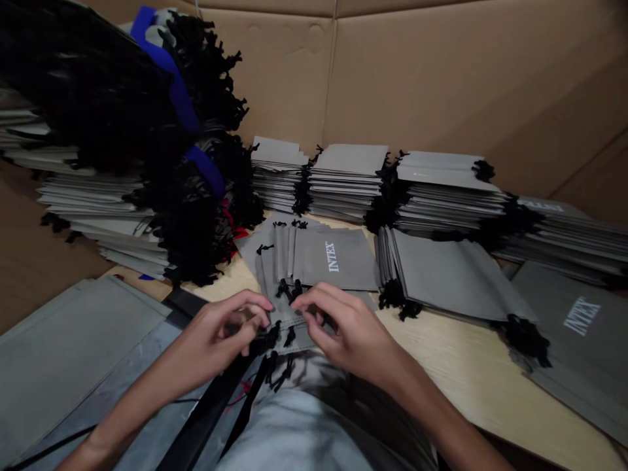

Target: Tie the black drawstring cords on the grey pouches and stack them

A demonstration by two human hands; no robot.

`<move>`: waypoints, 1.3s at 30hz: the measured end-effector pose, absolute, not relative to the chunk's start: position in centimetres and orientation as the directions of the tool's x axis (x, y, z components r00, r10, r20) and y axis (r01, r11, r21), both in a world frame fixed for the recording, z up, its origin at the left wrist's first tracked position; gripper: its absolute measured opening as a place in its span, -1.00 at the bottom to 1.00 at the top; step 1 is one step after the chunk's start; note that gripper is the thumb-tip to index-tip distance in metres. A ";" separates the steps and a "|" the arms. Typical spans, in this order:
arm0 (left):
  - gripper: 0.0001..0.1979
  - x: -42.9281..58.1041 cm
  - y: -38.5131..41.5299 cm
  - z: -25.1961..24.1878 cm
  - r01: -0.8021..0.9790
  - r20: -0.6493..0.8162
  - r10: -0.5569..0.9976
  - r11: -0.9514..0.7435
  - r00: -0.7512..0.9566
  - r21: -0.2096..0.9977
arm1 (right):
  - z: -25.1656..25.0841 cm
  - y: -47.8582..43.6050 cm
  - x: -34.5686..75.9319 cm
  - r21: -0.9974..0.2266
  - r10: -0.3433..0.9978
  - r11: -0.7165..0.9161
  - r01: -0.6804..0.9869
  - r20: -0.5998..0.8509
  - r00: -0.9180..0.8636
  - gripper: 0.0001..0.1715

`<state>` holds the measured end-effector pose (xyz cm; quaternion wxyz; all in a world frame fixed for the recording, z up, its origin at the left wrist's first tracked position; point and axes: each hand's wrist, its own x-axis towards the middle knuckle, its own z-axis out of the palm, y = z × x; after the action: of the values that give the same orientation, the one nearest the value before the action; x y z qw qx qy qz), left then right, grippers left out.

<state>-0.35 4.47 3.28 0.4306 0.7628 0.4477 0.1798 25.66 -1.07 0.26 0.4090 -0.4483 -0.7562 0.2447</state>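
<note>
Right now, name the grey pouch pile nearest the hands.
The fanned pile topped by the INTEX pouch, touching left hand and right hand; other stacks sit farther off.

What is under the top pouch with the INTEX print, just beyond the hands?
Under the INTEX pouch: more grey pouches, fanned out leftward, black drawstrings showing, on the wooden table. How many lie beneath is covered; the left hand and right hand hide the near edge.

Two hands, three neat back-wall stacks of grey pouches, two clear INTEX prints.
</note>
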 end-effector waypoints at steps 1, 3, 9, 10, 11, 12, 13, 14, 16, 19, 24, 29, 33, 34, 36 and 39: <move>-0.68 -0.7 4.1 3.3 0.539 -0.109 0.845 -0.230 0.523 0.810 | 0.3 -1.2 25.7 -0.734 0.877 0.480 0.481 0.405 -0.257 -0.64; -0.68 -1.2 3.4 3.2 0.571 -0.092 0.854 -0.258 0.512 0.779 | 0.5 -1.2 25.8 -0.728 0.875 0.484 0.486 0.421 -0.240 -0.62; -0.73 -1.2 1.8 2.4 0.594 -0.037 0.861 -0.317 0.506 0.739 | 1.1 -1.5 25.5 -0.660 0.856 0.509 0.553 0.457 -0.242 -0.74; -0.75 -1.2 1.6 2.2 0.596 -0.006 0.870 -0.333 0.493 0.731 | 1.2 -1.5 25.5 -0.646 0.856 0.506 0.572 0.454 -0.245 -0.78; -0.78 -1.2 1.5 2.0 0.595 0.029 0.875 -0.352 0.483 0.722 | 1.4 -1.6 25.4 -0.633 0.858 0.502 0.590 0.448 -0.250 -0.80; -0.81 -1.2 1.4 1.7 0.592 0.063 0.877 -0.373 0.477 0.715 | 1.4 -1.7 25.3 -0.622 0.860 0.500 0.603 0.441 -0.257 -0.82; -0.83 -1.2 1.3 1.4 0.585 0.090 0.874 -0.392 0.477 0.710 | 1.5 -1.8 25.2 -0.613 0.860 0.500 0.611 0.433 -0.269 -0.82; -0.86 -1.2 1.3 1.2 0.575 0.112 0.869 -0.410 0.481 0.708 | 1.5 -1.9 25.1 -0.607 0.859 0.504 0.614 0.426 -0.284 -0.80; -0.88 -1.3 1.3 0.8 0.551 0.148 0.858 -0.438 0.492 0.710 | 1.5 -1.9 24.8 -0.602 0.855 0.515 0.611 0.409 -0.318 -0.76; -0.89 -1.4 1.1 0.6 0.521 0.171 0.850 -0.452 0.499 0.724 | 1.4 -1.7 24.4 -0.614 0.865 0.502 0.608 0.350 -0.360 -0.71; -0.86 -1.8 0.9 0.7 0.502 0.137 0.867 -0.399 0.480 0.768 | 1.5 -0.6 23.6 -0.678 0.880 0.443 0.586 0.205 -0.428 -0.64; -0.84 -2.1 0.9 0.9 0.526 0.108 0.885 -0.363 0.453 0.770 | 1.0 0.1 23.3 -0.679 0.880 0.434 0.592 0.178 -0.441 -0.73; -0.83 -2.6 0.8 1.3 0.537 0.084 0.895 -0.336 0.439 0.774 | 0.6 0.2 23.3 -0.646 0.872 0.462 0.607 0.205 -0.445 -0.81; -0.83 -2.7 0.7 1.3 0.540 0.077 0.897 -0.329 0.436 0.774 | 0.5 0.2 23.3 -0.642 0.868 0.470 0.605 0.215 -0.447 -0.82; -0.83 -3.0 0.6 1.4 0.544 0.067 0.903 -0.314 0.425 0.778 | 0.4 0.2 23.2 -0.639 0.863 0.484 0.598 0.234 -0.448 -0.84; -0.82 -3.2 0.4 1.5 0.534 0.086 0.913 -0.307 0.398 0.788 | 0.3 0.2 23.1 -0.635 0.860 0.496 0.592 0.262 -0.439 -0.84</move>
<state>-3.17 0.43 1.52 0.3469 0.7608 0.4756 0.2732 23.08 0.19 0.29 0.2874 -0.4450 -0.8157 0.2323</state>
